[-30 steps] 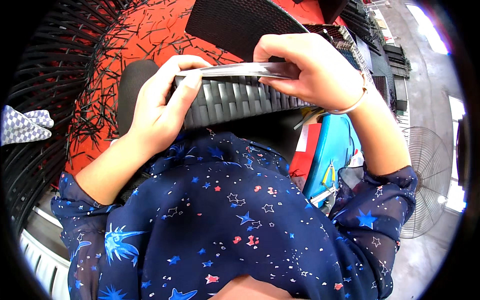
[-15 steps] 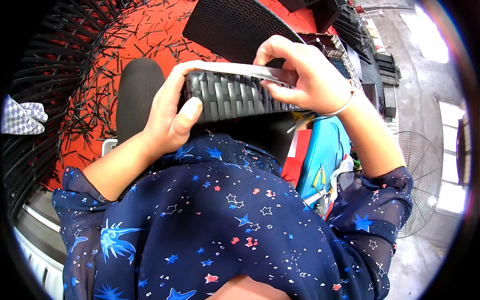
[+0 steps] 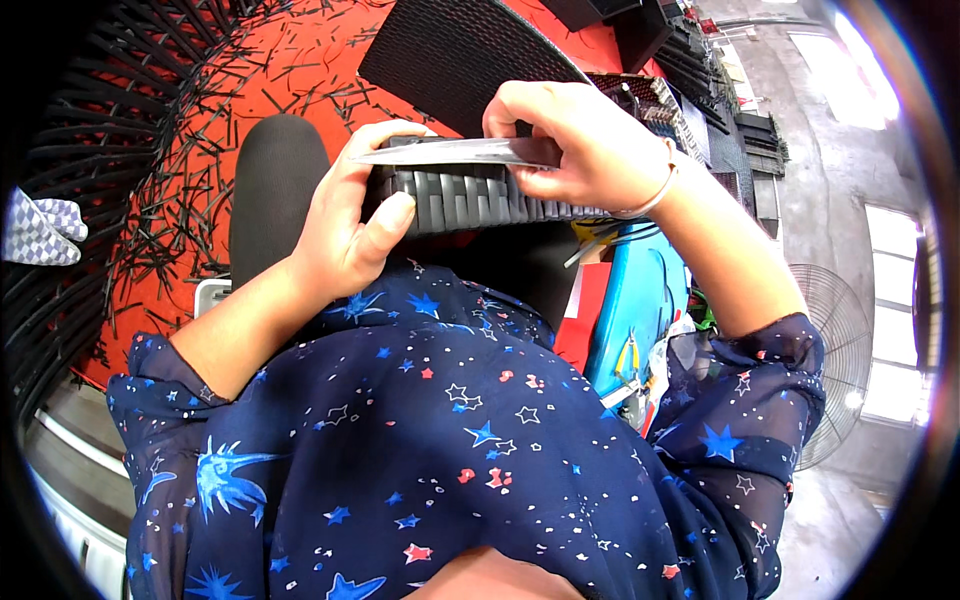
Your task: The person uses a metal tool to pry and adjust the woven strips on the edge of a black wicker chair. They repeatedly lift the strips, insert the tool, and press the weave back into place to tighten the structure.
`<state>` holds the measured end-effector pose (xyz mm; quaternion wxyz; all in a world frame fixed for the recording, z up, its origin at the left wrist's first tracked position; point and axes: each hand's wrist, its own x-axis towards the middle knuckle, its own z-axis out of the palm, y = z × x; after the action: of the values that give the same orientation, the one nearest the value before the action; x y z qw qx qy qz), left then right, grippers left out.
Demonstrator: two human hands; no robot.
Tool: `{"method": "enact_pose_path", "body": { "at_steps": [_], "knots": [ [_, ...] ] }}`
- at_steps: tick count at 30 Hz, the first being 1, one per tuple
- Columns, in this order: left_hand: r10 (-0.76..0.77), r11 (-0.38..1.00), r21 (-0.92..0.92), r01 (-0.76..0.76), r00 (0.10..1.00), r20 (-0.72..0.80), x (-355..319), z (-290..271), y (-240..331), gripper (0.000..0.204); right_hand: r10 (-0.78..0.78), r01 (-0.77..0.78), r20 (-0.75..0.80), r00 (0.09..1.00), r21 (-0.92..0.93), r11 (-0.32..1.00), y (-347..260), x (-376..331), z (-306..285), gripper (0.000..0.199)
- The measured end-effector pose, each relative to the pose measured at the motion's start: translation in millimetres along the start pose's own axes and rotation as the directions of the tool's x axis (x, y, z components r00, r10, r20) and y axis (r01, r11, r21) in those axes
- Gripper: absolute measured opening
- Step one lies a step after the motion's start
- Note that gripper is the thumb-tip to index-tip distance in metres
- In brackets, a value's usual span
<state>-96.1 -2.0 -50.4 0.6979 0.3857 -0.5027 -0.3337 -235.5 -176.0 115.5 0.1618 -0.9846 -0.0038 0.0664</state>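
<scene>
My left hand (image 3: 355,205) is closed round the left end of a black woven rattan piece (image 3: 455,200), its thumb on the near face and its fingers at the top edge. The piece lies across my lap, flat dark strips interlaced along its side. In my right hand (image 3: 590,145) is a knife (image 3: 450,152), gripped near its dark rear end. Its silvery blade points left along the top of the woven piece, the tip in front of my left fingers. Whether the blade touches the weave I cannot tell.
A larger black woven panel (image 3: 465,60) stands just beyond my hands. Black strip offcuts (image 3: 190,230) litter the red floor covering (image 3: 290,60). To my right are a blue container (image 3: 630,300), yellow-handled pliers (image 3: 627,355) and a wire fan guard (image 3: 830,370). Curved black strips (image 3: 60,130) line the left.
The knife has come left and a little nearer to me with my right hand, and its pointed tip now shows. My left hand keeps its hold on the woven piece.
</scene>
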Motion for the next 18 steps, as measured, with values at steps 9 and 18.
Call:
{"method": "enact_pose_path", "body": {
  "at_steps": [9, 18],
  "knots": [
    [0.018, 0.997, 0.072, -0.017, 1.000, -0.017, 6, -1, 2, 0.061, 0.114, -0.116, 0.019, 0.993, 0.173, 0.978, 2, 3, -12, 0.027],
    [0.037, 0.992, 0.117, -0.037, 0.999, -0.001, 7, 0, -1, 0.066, 0.068, -0.067, 0.053, 0.996, -0.012, 0.998, -8, 15, -10, 0.028]
  ]
}}
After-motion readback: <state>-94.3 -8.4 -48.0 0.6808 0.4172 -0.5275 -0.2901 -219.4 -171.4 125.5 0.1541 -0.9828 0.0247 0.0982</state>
